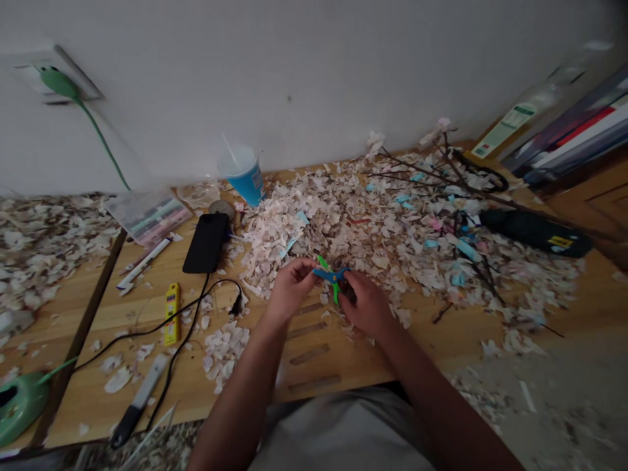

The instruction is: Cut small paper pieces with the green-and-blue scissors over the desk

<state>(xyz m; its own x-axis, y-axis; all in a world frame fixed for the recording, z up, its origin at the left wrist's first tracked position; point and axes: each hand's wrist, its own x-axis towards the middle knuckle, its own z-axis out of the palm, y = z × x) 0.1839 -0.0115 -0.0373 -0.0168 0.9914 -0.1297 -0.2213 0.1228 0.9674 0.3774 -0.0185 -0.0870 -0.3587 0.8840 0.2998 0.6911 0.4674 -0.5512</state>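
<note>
Both my hands meet over the wooden desk [314, 353], in front of a big heap of pale paper scraps [373, 229]. My left hand [289, 288] is closed in a pinch on the green and blue end of a small clamp-like tool [331, 276]. My right hand [366, 304] is closed round the other side of the same tool. The tool is green and blue, and part of it is hidden by my fingers.
A black phone [206, 242] with a cable lies to the left, next to a yellow cutter [171, 313], a blue cup [244, 173] and a clear box [150, 214]. A dark umbrella-like bundle [534, 230] and thin twigs [441, 176] lie at the right. Books [574, 134] lean at the far right.
</note>
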